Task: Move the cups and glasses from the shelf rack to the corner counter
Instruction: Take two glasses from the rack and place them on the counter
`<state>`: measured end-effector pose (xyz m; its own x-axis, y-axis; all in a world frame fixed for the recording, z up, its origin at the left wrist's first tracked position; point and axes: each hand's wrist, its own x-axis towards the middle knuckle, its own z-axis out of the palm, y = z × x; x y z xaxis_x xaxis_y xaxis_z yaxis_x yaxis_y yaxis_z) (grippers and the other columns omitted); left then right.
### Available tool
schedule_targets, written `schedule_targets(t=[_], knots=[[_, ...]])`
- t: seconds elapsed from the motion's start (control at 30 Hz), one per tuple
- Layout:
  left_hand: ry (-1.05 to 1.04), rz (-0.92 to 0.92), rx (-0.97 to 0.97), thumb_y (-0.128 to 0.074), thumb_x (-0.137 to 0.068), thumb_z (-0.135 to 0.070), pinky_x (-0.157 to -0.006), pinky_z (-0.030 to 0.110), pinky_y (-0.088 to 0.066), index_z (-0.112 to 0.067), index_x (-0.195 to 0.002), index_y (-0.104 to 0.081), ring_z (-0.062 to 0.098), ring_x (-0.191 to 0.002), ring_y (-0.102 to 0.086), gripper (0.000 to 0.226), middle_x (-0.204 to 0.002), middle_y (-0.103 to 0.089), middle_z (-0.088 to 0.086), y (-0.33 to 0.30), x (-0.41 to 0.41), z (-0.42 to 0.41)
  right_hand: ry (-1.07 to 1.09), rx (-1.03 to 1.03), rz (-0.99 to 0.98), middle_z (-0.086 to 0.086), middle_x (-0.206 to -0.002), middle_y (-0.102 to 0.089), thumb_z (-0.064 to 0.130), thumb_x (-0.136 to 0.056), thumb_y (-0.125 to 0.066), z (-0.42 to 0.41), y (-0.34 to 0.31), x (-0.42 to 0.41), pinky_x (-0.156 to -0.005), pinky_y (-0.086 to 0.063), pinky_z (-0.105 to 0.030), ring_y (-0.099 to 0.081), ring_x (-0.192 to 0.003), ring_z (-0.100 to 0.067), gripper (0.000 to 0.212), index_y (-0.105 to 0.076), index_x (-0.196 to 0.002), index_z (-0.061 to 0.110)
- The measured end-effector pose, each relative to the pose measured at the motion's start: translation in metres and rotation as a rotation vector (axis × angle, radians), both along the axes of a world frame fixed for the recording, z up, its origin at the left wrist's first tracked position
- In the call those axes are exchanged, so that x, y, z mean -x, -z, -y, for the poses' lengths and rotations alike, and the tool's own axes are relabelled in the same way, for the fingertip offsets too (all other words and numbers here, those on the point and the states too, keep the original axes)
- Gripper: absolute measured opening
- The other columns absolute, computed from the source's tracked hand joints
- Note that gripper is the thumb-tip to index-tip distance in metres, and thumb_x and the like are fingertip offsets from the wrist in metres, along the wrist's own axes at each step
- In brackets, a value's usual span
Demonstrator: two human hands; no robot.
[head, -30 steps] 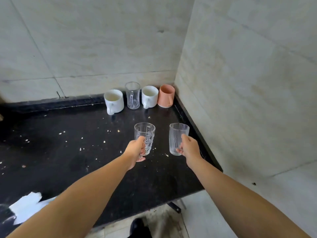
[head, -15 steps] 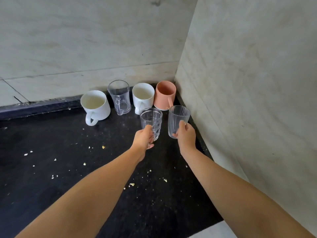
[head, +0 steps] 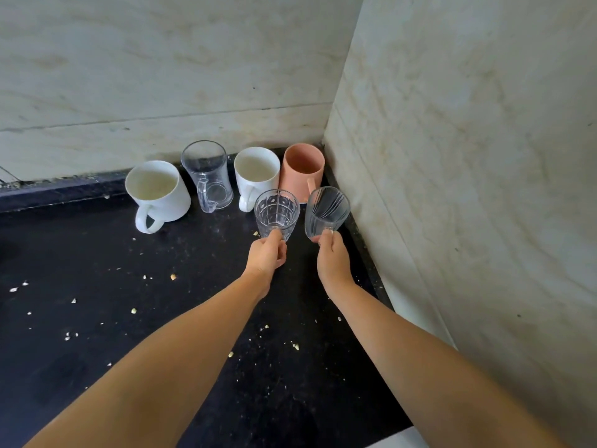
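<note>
Counter (head: 97, 318), black stone, set into a corner of pale marble walls (head: 468, 156). Pale crumbs (head: 173, 277) scattered over its surface.

Back row along the rear wall, left to right: white mug (head: 158, 192), handle toward the camera; clear glass mug (head: 208, 176), handle also forward; second white mug (head: 256, 176); pink cup (head: 302, 171) tight in the corner. All four upright, mouths up, standing close together. The big white mug sits a little forward of the others.

Two tumblers in front of that row. Cut glass (head: 276, 213), a gridded pattern, sits just before the second white mug and the pink cup, overlapping both in view. Ribbed glass (head: 326, 210), fine curved lines, is just beside the right wall and looks tilted, mouth leaning to the right. Whether either base touches the counter, cannot tell (hands cover the bottoms). Small gap between the two glasses.

Left hand (head: 266, 257): fingers curled round the lower part of the cut glass, thumb up its near side. Grip is low on the glass.

Right hand (head: 334, 258): thumb and fingers pinch the ribbed glass near its base; the far fingers are hidden behind the glass.

Both forearms reach in from the lower edge, nearly parallel, bare. Right forearm runs close along the right wall.
</note>
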<state>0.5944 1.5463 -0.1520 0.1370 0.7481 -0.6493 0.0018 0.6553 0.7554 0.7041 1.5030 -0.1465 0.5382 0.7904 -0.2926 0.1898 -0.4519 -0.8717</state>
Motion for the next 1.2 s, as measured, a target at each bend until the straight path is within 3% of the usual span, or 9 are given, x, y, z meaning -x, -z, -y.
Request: schedule_targets(t=[0.13,0.23,0.3,0.4,0.5,0.6,0.77,0.93,1.2], knots=[[0.051,-0.081,-0.033,-0.041,-0.088,-0.026,-0.096,0.037,-0.04,-0.014,-0.061,-0.051,0.016,-0.088,-0.054,0.031,-0.077,-0.056,0.003,0.003,0.002,-0.002,-0.068,0.042,0.013,-0.003,-0.1,-0.053,0.029,-0.104,-0.027,-0.002,0.001,-0.007,-0.079,-0.034,-0.026,-0.048,-0.091,-0.013,0.039,-0.056,-0.114,0.004],[0.104,-0.142,-0.069,-0.044,-0.09,-0.03,-0.094,0.035,-0.038,-0.018,-0.066,-0.055,0.016,-0.09,-0.05,0.029,-0.08,-0.055,-0.001,0.002,0.008,0.001,-0.089,0.077,0.03,-0.001,-0.088,-0.05,0.037,-0.101,-0.032,0.002,0.005,-0.014,-0.071,-0.037,-0.028,-0.046,-0.084,-0.015,0.034,-0.052,-0.101,0.01],[0.13,-0.18,-0.122,-0.047,-0.091,-0.03,-0.086,0.031,-0.036,-0.018,-0.078,-0.057,0.017,-0.089,-0.048,0.021,-0.081,-0.053,-0.001,-0.002,0.015,0.005,-0.099,0.109,0.092,0.003,-0.09,-0.05,0.038,-0.1,-0.036,0.008,0.007,-0.018,-0.074,-0.04,-0.028,-0.048,-0.085,-0.014,0.027,-0.051,-0.099,0.016],[0.114,-0.296,-0.179,-0.052,-0.091,-0.033,-0.081,0.031,-0.037,-0.013,-0.108,-0.056,0.018,-0.094,-0.053,0.026,-0.104,-0.061,0.004,-0.009,0.028,0.013,-0.11,0.174,0.09,0.004,-0.078,-0.042,0.033,-0.098,-0.039,0.019,0.002,-0.02,-0.066,-0.036,-0.028,-0.041,-0.071,-0.012,0.02,-0.043,-0.081,0.023],[0.182,-0.504,-0.208,-0.05,-0.093,-0.03,-0.081,0.034,-0.045,-0.012,-0.119,-0.053,0.023,-0.099,-0.055,0.032,-0.119,-0.058,0.008,-0.019,0.049,0.023,-0.273,0.376,0.103,-0.003,-0.08,-0.045,0.029,-0.099,-0.036,0.026,-0.016,-0.011,-0.076,-0.034,-0.031,-0.046,-0.076,-0.02,0.027,-0.046,-0.082,0.012],[0.381,-0.775,-0.294,-0.048,-0.092,-0.028,-0.093,0.04,-0.047,-0.014,-0.122,-0.052,0.028,-0.113,-0.051,0.034,-0.123,-0.055,0.008,-0.028,0.073,0.039,-0.584,0.499,0.257,-0.015,-0.102,-0.054,0.028,-0.099,-0.033,0.027,-0.028,0.007,-0.08,-0.035,-0.032,-0.055,-0.104,-0.033,0.028,-0.052,-0.098,0.008],[0.385,-1.001,-0.387,-0.042,-0.091,-0.024,-0.092,0.039,-0.046,-0.016,-0.113,-0.056,0.027,-0.109,-0.053,0.028,-0.118,-0.057,0.005,-0.05,0.113,0.074,-0.883,0.325,0.602,-0.014,-0.131,-0.048,0.032,-0.099,-0.036,0.028,-0.045,0.05,-0.097,-0.041,-0.044,-0.043,-0.124,-0.034,0.038,-0.048,-0.127,0.009],[0.376,-1.297,-0.43,-0.04,-0.093,-0.026,-0.097,0.038,-0.039,-0.017,-0.122,-0.052,0.025,-0.119,-0.047,0.033,-0.123,-0.053,0.005,-0.06,0.171,0.115,-1.171,0.06,1.096,-0.01,-0.145,-0.037,0.033,-0.1,-0.038,0.04,-0.053,0.095,-0.104,-0.038,-0.046,-0.037,-0.133,-0.03,0.043,-0.035,-0.14,0.016],[0.184,-1.483,-0.286,-0.039,-0.095,-0.03,-0.1,0.038,-0.037,-0.017,-0.127,-0.048,0.025,-0.122,-0.045,0.036,-0.128,-0.049,0.006,-0.081,0.266,0.221,-1.461,-0.216,1.298,-0.009,-0.154,-0.025,0.028,-0.101,-0.036,0.077,-0.078,0.19,-0.11,-0.03,-0.046,-0.029,-0.14,-0.029,0.046,-0.027,-0.145,0.017]])
